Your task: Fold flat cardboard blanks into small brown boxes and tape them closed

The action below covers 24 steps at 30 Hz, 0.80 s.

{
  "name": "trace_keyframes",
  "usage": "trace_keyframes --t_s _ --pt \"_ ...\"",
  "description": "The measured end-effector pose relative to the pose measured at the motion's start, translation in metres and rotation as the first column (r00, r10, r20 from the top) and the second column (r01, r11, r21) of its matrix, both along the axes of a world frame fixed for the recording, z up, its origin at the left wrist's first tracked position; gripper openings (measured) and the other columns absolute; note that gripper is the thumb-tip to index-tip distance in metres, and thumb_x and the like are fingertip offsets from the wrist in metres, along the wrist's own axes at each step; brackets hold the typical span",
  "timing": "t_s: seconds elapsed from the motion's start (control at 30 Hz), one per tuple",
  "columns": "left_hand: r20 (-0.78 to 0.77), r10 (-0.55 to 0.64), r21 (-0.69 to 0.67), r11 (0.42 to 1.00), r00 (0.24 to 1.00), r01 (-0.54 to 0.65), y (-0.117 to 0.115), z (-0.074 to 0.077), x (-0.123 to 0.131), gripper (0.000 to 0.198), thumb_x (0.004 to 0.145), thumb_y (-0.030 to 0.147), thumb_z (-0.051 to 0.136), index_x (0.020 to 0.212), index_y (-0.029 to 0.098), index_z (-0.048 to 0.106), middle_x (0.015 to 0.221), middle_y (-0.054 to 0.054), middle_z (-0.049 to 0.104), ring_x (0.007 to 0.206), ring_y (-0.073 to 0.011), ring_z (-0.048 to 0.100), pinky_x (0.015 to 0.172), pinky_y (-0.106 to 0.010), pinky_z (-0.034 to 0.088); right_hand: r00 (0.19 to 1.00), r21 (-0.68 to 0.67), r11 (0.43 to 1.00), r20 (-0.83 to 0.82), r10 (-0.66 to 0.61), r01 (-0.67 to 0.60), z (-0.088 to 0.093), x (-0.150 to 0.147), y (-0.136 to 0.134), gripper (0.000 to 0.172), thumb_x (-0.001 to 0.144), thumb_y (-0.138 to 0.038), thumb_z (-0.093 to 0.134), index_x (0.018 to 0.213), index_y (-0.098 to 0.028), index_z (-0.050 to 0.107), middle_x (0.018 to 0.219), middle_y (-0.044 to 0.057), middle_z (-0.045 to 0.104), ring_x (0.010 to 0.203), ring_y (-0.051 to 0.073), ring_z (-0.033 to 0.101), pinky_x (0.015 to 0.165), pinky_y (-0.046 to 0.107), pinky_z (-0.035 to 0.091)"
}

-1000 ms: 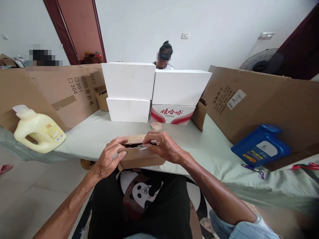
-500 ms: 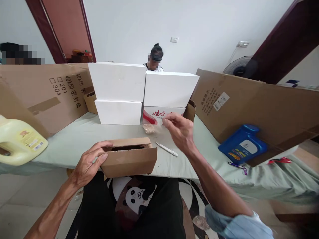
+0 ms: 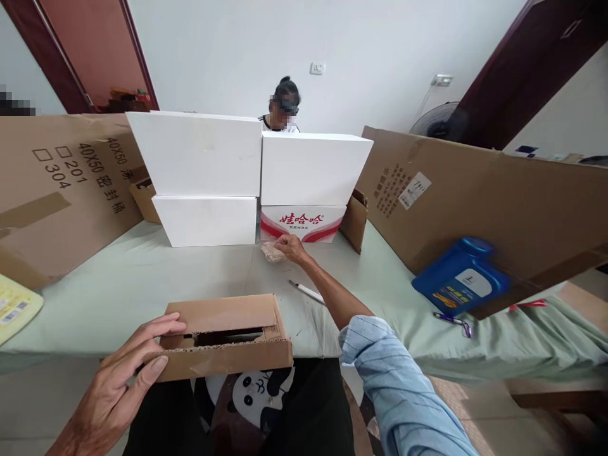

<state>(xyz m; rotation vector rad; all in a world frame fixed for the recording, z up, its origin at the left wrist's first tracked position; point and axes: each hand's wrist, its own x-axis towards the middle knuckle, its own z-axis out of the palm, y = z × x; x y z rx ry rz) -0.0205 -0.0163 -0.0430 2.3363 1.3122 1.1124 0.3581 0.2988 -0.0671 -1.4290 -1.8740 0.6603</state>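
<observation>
A small brown cardboard box (image 3: pixel 223 364) with a ragged slot between its top flaps rests at the front edge of the table. My left hand (image 3: pixel 126 373) grips its left end, fingers on top and thumb against the front side. Farther back, my right hand (image 3: pixel 292 248) has its fingers pinched together at a crumpled, see-through plastic wad (image 3: pixel 272 252), which lies on the cloth before the white boxes. Whether the fingers also hold a smaller scrap is hidden. A slim white pen-like tool (image 3: pixel 306 291) lies under my right forearm.
White boxes (image 3: pixel 194 155) stand stacked at the back, one with red lettering (image 3: pixel 304 221). Large cardboard panels (image 3: pixel 61 190) flank the table left and right. A blue jug (image 3: pixel 460 275) and purple pen (image 3: pixel 451 322) are at right, a yellow jug (image 3: pixel 16 307) at left. Another person (image 3: pixel 285 104) sits behind.
My right hand has moved down, forward and left to the plastic wad. The cardboard box has tipped, so more of its top shows, with my left hand still on it. The view has shifted.
</observation>
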Motion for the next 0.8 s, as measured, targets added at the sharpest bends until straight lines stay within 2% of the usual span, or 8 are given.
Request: trace_keyframes --t_s 0.2,0.3,0.4,0.5,0.6,0.67,0.8 --pt "0.097 0.130 -0.129 0.985 0.987 -0.117 -0.009 -0.005 0.008 0.015 0.110 0.029 0.052 0.102 0.029 0.065 0.155 0.000 0.066 0.152 -0.0225 0.057 0.124 -0.034 0.047 0.985 -0.008 1.000 0.172 -0.007 0.008 -0.015 0.001 0.023 0.009 0.084 -0.024 0.061 0.077 -0.020 0.067 0.086 0.001 0.072 0.081 0.017 0.060 0.068 0.026 0.038" --pt "0.118 0.134 -0.138 0.983 0.984 -0.118 -0.013 -0.004 0.013 0.016 0.109 0.030 0.051 0.102 0.030 0.065 0.153 0.001 0.068 0.151 -0.0228 0.058 0.124 -0.035 0.047 0.963 0.003 0.999 0.265 -0.042 0.043 -0.022 0.000 0.027 0.006 0.084 -0.021 0.064 0.087 -0.020 0.070 0.095 0.003 0.076 0.086 0.019 0.062 0.071 0.027 0.040" --pt "0.123 0.127 -0.130 0.985 0.984 -0.111 -0.013 -0.002 0.012 0.015 0.109 0.029 0.052 0.101 0.030 0.065 0.150 0.001 0.070 0.150 -0.0242 0.059 0.123 -0.036 0.049 0.934 0.030 0.997 0.348 -0.082 0.077 -0.027 -0.001 0.028 0.015 0.088 -0.025 0.067 0.102 -0.020 0.072 0.103 0.007 0.076 0.090 0.023 0.064 0.074 0.030 0.044" --pt "0.103 0.113 -0.118 0.988 0.988 -0.101 -0.010 0.000 0.008 0.014 0.108 0.027 0.052 0.100 0.028 0.064 0.151 -0.001 0.069 0.150 -0.0251 0.059 0.123 -0.037 0.049 0.902 0.101 0.991 0.413 -0.126 0.093 -0.028 -0.004 0.028 0.038 0.090 -0.031 0.072 0.126 -0.019 0.067 0.125 0.013 0.073 0.103 0.028 0.065 0.081 0.035 0.050" --pt "0.041 0.027 -0.075 0.997 0.999 -0.024 -0.006 0.004 0.005 0.013 0.106 0.022 0.054 0.099 0.027 0.063 0.151 -0.004 0.069 0.149 -0.0255 0.059 0.120 -0.037 0.052 0.871 0.196 0.979 0.471 -0.138 0.049 -0.027 -0.008 0.028 0.054 0.090 -0.025 0.075 0.141 -0.019 0.061 0.142 0.017 0.063 0.120 0.032 0.060 0.092 0.039 0.053" --pt "0.023 -0.004 -0.052 0.999 1.000 0.005 -0.005 0.008 0.006 0.014 0.106 0.019 0.054 0.099 0.027 0.063 0.149 -0.004 0.070 0.149 -0.0246 0.059 0.120 -0.036 0.052 0.849 0.243 0.970 0.517 -0.110 -0.023 -0.026 -0.011 0.029 0.047 0.091 -0.019 0.073 0.137 -0.018 0.065 0.145 0.017 0.061 0.130 0.033 0.054 0.101 0.041 0.051" --pt "0.064 0.045 -0.055 0.998 0.997 -0.042 -0.008 0.015 0.016 0.017 0.107 0.018 0.051 0.096 0.026 0.062 0.149 -0.005 0.070 0.149 -0.0255 0.059 0.121 -0.039 0.050 0.795 0.267 0.952 0.605 -0.044 -0.151 -0.029 -0.014 0.031 0.026 0.098 -0.019 0.065 0.122 -0.015 0.076 0.139 0.019 0.064 0.134 0.035 0.049 0.113 0.046 0.042"
